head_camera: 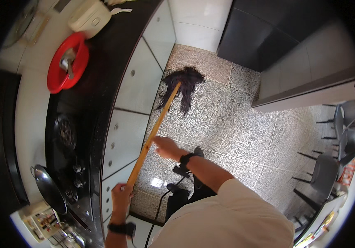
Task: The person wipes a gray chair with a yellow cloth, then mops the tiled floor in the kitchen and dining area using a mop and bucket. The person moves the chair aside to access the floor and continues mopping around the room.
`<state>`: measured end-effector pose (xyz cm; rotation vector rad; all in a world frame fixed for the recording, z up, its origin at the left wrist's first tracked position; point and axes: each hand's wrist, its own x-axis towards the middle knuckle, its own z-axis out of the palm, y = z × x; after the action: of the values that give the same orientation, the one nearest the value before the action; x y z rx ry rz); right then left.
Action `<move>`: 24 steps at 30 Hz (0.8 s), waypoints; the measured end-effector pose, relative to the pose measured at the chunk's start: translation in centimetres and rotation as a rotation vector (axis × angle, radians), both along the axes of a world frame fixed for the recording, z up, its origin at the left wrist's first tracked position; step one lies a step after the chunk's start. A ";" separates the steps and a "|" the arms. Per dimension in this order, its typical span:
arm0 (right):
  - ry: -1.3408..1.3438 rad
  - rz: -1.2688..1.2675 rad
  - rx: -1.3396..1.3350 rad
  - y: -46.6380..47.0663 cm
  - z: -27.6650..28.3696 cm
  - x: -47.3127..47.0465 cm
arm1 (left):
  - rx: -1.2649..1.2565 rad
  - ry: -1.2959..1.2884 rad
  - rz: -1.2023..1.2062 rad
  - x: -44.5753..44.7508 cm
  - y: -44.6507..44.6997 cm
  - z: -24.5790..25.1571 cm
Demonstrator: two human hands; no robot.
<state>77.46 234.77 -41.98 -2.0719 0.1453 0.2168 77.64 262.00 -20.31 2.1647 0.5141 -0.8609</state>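
Observation:
A string mop with a dark, wet-looking mop head [185, 80] lies spread on the speckled floor near the lower cabinets. Its wooden handle [146, 145] slants down towards me. Near the handle's upper end, my left hand [121, 197] is closed around the wood. Farther down the handle, my right hand [166, 147] grips it, its fingers partly hidden. Both wrists wear black bands with small devices, and a black cable hangs beside my legs.
Pale cabinets [138, 74] under a black counter [103, 59] run along the left. On it are a red basin [83, 59], a stove and a wok [49, 187]. A wall edge [307, 90] juts in at right, with grey chairs [324, 172] beyond. Dark panels [248, 37] stand ahead.

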 end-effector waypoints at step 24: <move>0.186 -0.268 -0.057 -7.0 -0.1 -15.6 | -0.154 -0.095 -0.382 5.4 -10.5 -11.1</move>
<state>61.87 227.73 -42.07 -2.0604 0.5444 0.2425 83.04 251.46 -31.43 2.1803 -0.0179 -0.9571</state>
